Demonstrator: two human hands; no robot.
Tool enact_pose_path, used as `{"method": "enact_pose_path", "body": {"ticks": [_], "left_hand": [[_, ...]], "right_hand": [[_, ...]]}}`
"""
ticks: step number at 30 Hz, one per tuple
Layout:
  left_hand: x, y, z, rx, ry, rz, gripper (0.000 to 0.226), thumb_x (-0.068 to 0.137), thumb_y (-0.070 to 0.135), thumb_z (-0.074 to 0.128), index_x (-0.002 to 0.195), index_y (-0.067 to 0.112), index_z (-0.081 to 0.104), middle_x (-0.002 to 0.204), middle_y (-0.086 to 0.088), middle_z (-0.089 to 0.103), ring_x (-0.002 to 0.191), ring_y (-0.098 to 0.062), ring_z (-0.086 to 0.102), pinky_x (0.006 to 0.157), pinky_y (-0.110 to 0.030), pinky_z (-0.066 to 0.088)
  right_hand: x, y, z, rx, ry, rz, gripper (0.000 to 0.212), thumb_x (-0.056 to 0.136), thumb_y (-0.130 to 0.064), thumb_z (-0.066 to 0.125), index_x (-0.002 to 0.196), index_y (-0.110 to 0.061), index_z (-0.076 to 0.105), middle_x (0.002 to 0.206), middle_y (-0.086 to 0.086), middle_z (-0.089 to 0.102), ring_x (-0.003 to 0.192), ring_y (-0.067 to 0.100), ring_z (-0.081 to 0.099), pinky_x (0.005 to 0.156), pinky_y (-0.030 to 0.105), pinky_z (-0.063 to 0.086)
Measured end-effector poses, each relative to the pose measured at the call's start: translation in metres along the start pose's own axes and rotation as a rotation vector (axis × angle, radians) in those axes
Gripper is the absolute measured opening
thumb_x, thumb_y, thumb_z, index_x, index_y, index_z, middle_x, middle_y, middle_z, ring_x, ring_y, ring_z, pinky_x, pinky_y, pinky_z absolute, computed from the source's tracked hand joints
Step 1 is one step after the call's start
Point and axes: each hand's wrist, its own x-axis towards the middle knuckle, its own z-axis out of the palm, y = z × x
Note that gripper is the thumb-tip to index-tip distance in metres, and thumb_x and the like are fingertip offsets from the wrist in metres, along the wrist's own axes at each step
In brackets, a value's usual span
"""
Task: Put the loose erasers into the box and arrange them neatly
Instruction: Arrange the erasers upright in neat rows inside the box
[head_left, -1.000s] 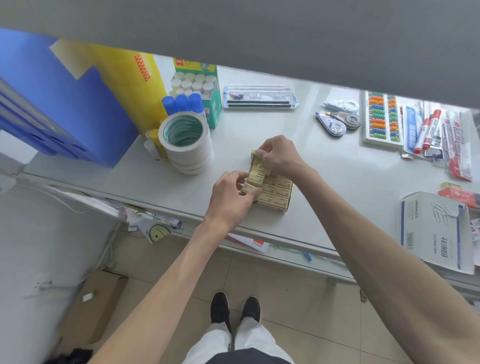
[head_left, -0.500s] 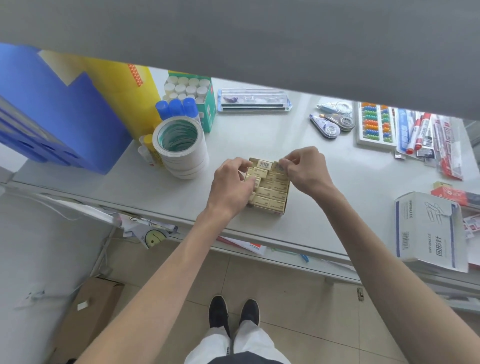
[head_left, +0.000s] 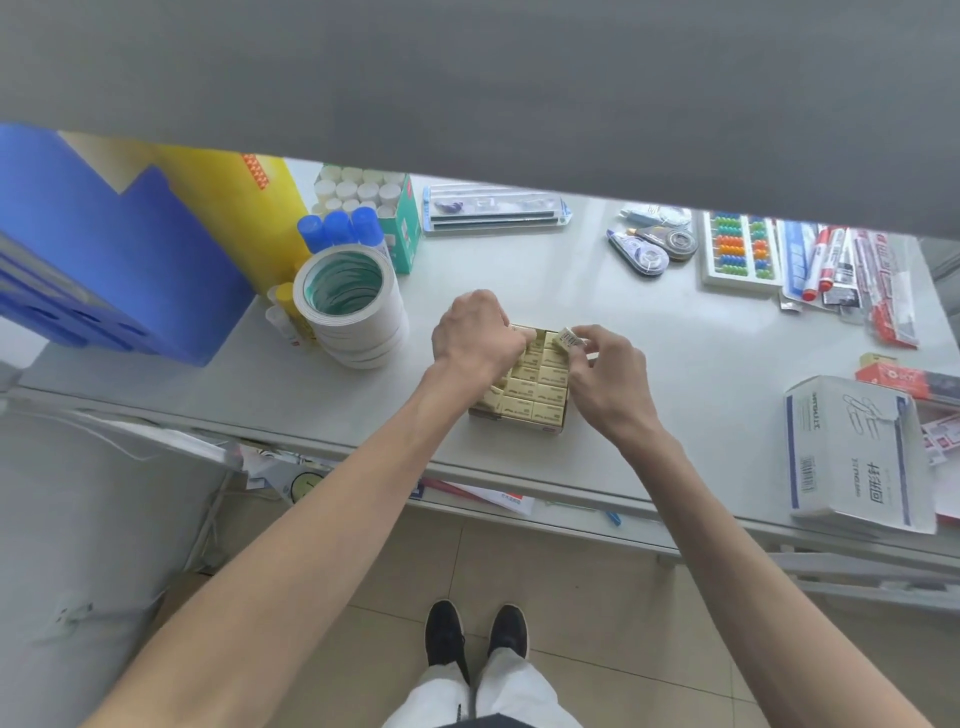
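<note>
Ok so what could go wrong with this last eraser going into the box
1. The barcoded cream eraser pinched in the right hand is tilted, so it may wedge crooked.
2. The small yellow cardboard box sits near the white table's front edge; pressing by the left hand might nudge it off.

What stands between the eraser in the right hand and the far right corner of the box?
Nothing visible does. The right hand pinches the loose eraser just over the far right corner of the box. The left hand covers the far left part, not that corner. Whether that slot is free is unclear.
</note>
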Motion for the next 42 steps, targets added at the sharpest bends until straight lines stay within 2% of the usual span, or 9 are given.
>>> {"method": "enact_pose_path", "body": {"ticks": [7, 14, 20, 25, 29, 33, 38, 40, 42], "left_hand": [[0.002, -0.002, 0.004, 0.013, 0.005, 0.059, 0.037, 0.076, 0.039, 0.069, 0.102, 0.016, 0.06, 0.104, -0.002, 0.061, 0.099, -0.021, 0.058, 0.075, -0.031, 0.042], [0.002, -0.015, 0.002, 0.018, 0.035, -0.002, 0.036, 0.08, 0.041, 0.066, 0.105, 0.016, 0.059, 0.106, -0.004, 0.06, 0.1, -0.023, 0.058, 0.078, -0.032, 0.042], [-0.004, -0.009, 0.009, -0.007, -0.036, -0.001, 0.049, 0.077, 0.045, 0.066, 0.113, 0.014, 0.054, 0.11, -0.003, 0.056, 0.103, -0.022, 0.055, 0.083, -0.035, 0.046], [-0.002, -0.012, 0.007, -0.032, -0.039, -0.028, 0.043, 0.071, 0.027, 0.066, 0.111, 0.015, 0.058, 0.106, -0.001, 0.06, 0.099, -0.021, 0.058, 0.074, -0.028, 0.043], [-0.003, -0.016, 0.007, -0.051, -0.045, -0.013, 0.043, 0.075, 0.03, 0.068, 0.114, 0.016, 0.059, 0.108, -0.002, 0.062, 0.099, -0.02, 0.058, 0.078, -0.029, 0.044], [-0.005, -0.02, 0.005, -0.066, -0.038, 0.042, 0.043, 0.08, 0.034, 0.068, 0.118, 0.016, 0.057, 0.111, -0.001, 0.061, 0.098, -0.019, 0.058, 0.078, -0.03, 0.044], [-0.015, -0.028, 0.001, -0.103, 0.004, 0.175, 0.033, 0.086, 0.029, 0.066, 0.116, 0.019, 0.058, 0.107, 0.004, 0.06, 0.083, -0.012, 0.055, 0.073, -0.027, 0.045], [-0.018, -0.031, 0.001, -0.12, -0.004, 0.19, 0.027, 0.088, 0.024, 0.064, 0.114, 0.019, 0.06, 0.108, 0.003, 0.061, 0.084, -0.013, 0.055, 0.076, -0.028, 0.047], [-0.021, -0.033, 0.002, -0.123, -0.02, 0.2, 0.021, 0.09, 0.021, 0.061, 0.111, 0.019, 0.063, 0.109, 0.002, 0.062, 0.085, -0.013, 0.055, 0.079, -0.031, 0.05]], "right_hand": [[0.001, 0.003, -0.001, -0.013, 0.021, -0.016, 0.025, 0.097, -0.017, 0.053, 0.12, -0.013, 0.063, 0.107, 0.01, 0.067, 0.093, 0.027, 0.065, 0.085, 0.041, 0.053], [0.0, -0.001, -0.004, -0.05, -0.039, -0.02, 0.029, 0.095, -0.023, 0.054, 0.12, -0.015, 0.064, 0.109, 0.009, 0.067, 0.095, 0.028, 0.064, 0.089, 0.042, 0.051], [-0.004, 0.0, -0.005, -0.059, -0.049, -0.024, 0.034, 0.091, -0.012, 0.055, 0.124, -0.014, 0.063, 0.114, 0.007, 0.066, 0.098, 0.029, 0.065, 0.092, 0.041, 0.051], [-0.003, -0.001, -0.009, -0.048, -0.041, -0.008, 0.033, 0.09, -0.009, 0.055, 0.119, -0.015, 0.068, 0.112, 0.004, 0.068, 0.097, 0.026, 0.065, 0.092, 0.037, 0.051], [-0.001, 0.0, -0.01, -0.046, -0.053, 0.005, 0.033, 0.088, -0.015, 0.059, 0.119, -0.018, 0.068, 0.116, 0.004, 0.067, 0.098, 0.026, 0.065, 0.092, 0.037, 0.051], [0.003, 0.001, -0.009, -0.029, -0.054, -0.006, 0.027, 0.088, -0.026, 0.067, 0.113, -0.018, 0.07, 0.11, 0.005, 0.064, 0.088, 0.021, 0.064, 0.083, 0.035, 0.052], [0.005, -0.003, -0.015, 0.037, -0.046, -0.015, 0.021, 0.095, -0.021, 0.058, 0.104, -0.008, 0.072, 0.087, 0.004, 0.07, 0.079, 0.014, 0.062, 0.061, 0.006, 0.04], [0.006, -0.005, -0.014, 0.042, -0.083, -0.003, 0.023, 0.097, -0.021, 0.054, 0.094, -0.007, 0.073, 0.081, 0.004, 0.069, 0.076, 0.018, 0.061, 0.056, 0.009, 0.039], [0.008, -0.007, -0.011, 0.037, -0.102, 0.005, 0.027, 0.098, -0.023, 0.053, 0.089, -0.006, 0.073, 0.079, 0.007, 0.068, 0.075, 0.022, 0.06, 0.057, 0.021, 0.039]]}}
